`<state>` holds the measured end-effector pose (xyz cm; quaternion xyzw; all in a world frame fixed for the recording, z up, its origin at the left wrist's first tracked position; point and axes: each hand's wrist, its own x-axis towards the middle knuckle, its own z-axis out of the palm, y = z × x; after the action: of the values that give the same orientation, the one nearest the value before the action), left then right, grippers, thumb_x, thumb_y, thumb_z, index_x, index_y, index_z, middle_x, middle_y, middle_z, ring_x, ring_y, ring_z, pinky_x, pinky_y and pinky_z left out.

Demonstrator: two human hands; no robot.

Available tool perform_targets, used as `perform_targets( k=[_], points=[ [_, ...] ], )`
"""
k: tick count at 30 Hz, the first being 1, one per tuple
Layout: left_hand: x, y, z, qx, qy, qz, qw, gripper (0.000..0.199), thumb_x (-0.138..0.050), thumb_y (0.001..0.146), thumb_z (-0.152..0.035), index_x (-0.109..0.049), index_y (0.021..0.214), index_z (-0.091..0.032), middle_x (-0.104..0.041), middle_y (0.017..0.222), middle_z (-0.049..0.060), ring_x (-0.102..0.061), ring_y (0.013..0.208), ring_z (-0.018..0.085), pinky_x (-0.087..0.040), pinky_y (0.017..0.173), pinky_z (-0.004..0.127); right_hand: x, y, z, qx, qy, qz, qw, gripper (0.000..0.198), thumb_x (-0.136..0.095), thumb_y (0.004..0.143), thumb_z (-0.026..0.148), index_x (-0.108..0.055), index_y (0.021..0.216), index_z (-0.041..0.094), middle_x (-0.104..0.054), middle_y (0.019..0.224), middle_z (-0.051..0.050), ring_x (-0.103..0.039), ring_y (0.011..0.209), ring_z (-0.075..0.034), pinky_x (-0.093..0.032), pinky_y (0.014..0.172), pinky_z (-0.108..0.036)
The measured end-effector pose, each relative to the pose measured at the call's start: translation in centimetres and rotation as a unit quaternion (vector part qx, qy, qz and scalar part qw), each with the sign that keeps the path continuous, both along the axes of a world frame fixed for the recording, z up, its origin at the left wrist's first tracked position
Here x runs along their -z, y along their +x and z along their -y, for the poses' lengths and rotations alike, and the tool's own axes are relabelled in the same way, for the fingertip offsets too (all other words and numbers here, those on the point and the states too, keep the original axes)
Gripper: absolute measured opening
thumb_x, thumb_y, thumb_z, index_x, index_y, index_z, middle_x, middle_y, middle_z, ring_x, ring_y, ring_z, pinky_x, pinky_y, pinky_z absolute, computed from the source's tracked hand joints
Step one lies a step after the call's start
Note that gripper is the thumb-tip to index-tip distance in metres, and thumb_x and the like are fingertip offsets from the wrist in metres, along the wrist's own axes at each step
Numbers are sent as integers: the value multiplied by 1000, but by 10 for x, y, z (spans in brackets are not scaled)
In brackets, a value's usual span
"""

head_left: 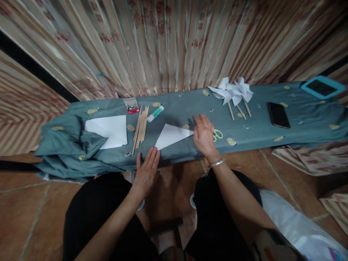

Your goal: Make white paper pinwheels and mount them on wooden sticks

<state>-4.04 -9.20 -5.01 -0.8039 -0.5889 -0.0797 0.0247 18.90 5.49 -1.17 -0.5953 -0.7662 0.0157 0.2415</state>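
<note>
A white sheet of paper folded into a pointed shape point(172, 137) lies on the cloth between my hands. My left hand point(146, 170) rests flat at the front edge, fingers stretched out and fingertips at the paper's near-left corner. Over the paper's narrow right tip is my right hand point(204, 136), its fingers slightly bent and lying on the cloth; the tip is hidden under it. Green-handled scissors point(218, 135) lie just right of that hand, their blades out of sight. Left of the paper are several wooden sticks point(140, 127) and a glue stick point(155, 114).
A stack of white paper point(114, 130), partly under bunched cloth, lies at left. A small box of metal pieces point(132, 107) stands behind the sticks. At right are paper pinwheels point(231, 90), a black phone point(278, 115) and a blue-framed tablet point(323, 87). A curtain point(174, 47) hangs behind.
</note>
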Motion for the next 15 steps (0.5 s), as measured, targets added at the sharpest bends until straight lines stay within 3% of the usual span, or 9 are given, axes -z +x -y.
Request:
perform_targets(
  k=[5, 15],
  points=[
    [5, 1, 2, 1, 21, -13, 1000, 76, -43, 87, -14, -5, 153, -9, -25, 157, 18, -18, 148, 26, -3, 118, 56, -1, -28, -4, -92, -58, 10, 994, 41, -39, 96, 27, -52, 132, 12, -49, 142, -19, -40, 134, -29, -29, 108, -47],
    [0, 3, 4, -3, 15, -10, 1000, 73, -41, 87, -11, -8, 153, -9, -27, 156, 20, -20, 147, 28, -8, 117, 57, 5, -66, -26, -126, -107, -23, 986, 31, -43, 94, 25, -65, 115, 16, -52, 138, -17, -42, 132, -29, -28, 105, -50]
  ],
)
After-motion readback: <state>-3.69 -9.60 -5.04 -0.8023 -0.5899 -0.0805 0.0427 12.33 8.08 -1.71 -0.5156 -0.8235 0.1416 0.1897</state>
